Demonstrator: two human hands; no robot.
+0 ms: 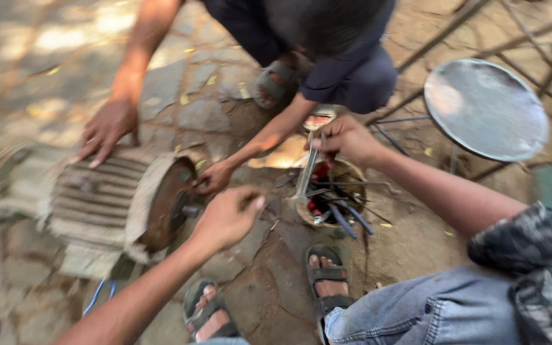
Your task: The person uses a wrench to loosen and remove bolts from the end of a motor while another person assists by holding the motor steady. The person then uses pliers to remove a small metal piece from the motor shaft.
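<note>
Your left hand (225, 220) hangs just beside the rusty end plate of the electric motor (97, 201), which lies on its side on the stone paving (206, 115); the fingers are curled in, with the thumb and forefinger pinched together, but the blur hides whether they hold anything. Your right hand (346, 137) is closed around the top of a long metal wrench (306, 172), which stands nearly upright with its lower end in a small container of tools (337, 198) on the ground between your feet and the other person. That person crouches opposite you, one hand (107, 131) spread flat on the motor's ribbed casing, the other hand (215, 177) at the rim of the end plate. A round metal stool (485, 108) stands to your right.
</note>
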